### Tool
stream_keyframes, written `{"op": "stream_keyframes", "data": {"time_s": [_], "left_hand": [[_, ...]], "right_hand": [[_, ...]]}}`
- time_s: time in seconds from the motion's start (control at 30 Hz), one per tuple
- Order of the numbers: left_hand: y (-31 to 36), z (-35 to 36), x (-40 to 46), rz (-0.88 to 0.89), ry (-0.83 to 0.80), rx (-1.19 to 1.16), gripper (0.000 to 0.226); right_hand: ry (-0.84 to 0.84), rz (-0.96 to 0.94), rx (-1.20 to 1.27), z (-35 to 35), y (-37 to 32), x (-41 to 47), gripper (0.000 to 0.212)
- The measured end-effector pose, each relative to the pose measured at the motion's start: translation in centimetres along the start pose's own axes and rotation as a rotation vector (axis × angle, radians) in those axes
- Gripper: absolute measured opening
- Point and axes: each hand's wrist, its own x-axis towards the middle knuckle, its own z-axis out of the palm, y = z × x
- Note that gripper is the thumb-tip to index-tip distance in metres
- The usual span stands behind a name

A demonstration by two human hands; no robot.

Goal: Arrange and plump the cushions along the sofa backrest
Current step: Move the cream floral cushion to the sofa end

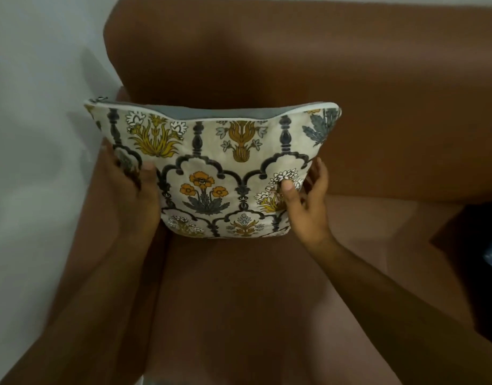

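A single floral-print cushion (211, 173) stands upright on the sofa seat (239, 287), held between the two hands; the brown backrest (267, 65) rises just beyond them, at the corner where the armrest (128, 245) runs under the left forearm. The left hand (131, 190) cups the cushion's left edge, thumb laid on the front face and fingers wrapped out of sight behind; the right hand (306, 201) clasps the lower right corner, thumb pressed into the print and fingers spread along the side; neither hand is closed tight, both squeeze inward on the filling. The top seam sags in the middle, showing a grey lining and a zip pull at the far left corner; the fill looks settled low, which suggests the plumping step is in hand rather than the final placing. The next move probably calls for firm inward presses from both sides to push stuffing upward, then tipping the cushion away from the hands until its back rests flat against the backrest; whether it touches the backrest now cannot be told. No other cushion shows near either hand.
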Motion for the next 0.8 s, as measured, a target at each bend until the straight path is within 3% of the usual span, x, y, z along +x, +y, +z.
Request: {"op": "stream_keyframes", "data": {"time_s": [0.13, 0.2, 0.27, 0.37, 0.47, 0.53, 0.67, 0.73, 0.8], "left_hand": [[2.2, 0.9, -1.1, 0.000, -0.039, -0.025, 0.066], [2.7, 0.6, -1.2, -0.020, -0.028, -0.055, 0.068], [2.1, 0.8, -2.2, -0.043, 0.015, -0.133, 0.084], [2.3, 3.4, -8.0, -0.241, 0.042, -0.115, 0.103], [6.6, 8.4, -15.5, -0.465, -0.031, -0.202, 0.087], [11.4, 12.8, -19.5, -0.459, -0.222, -0.230, 0.069], [21.2, 20.3, -24.7, -0.375, -0.635, -0.255, 0.080], [25.0, 23.6, -25.6, -0.296, -0.734, -0.254, 0.097], [28.6, 27.6, -25.8, -0.236, -0.798, -0.198, 0.099]], "right_hand": [[-0.066, 0.061, -0.072, -0.4, -1.3, 0.8, 0.059], [-0.064, 0.095, -0.122, -2.1, -1.8, 1.0, 0.061], [-0.002, 0.134, -0.144, -5.1, -2.0, 0.4, 0.062], [0.091, 0.217, -0.170, -11.5, -2.7, -2.7, 0.063], [0.158, 0.368, -0.226, -18.5, -2.1, -7.8, 0.049], [0.266, 0.474, -0.282, -23.8, -1.0, -11.7, 0.066], [0.436, 0.526, -0.165, -32.5, 0.2, -16.7, 0.088], [0.453, 0.454, -0.002, -35.8, -1.3, -16.2, 0.102], [0.405, 0.316, 0.111, -40.0, -3.6, -14.2, 0.112]]}}
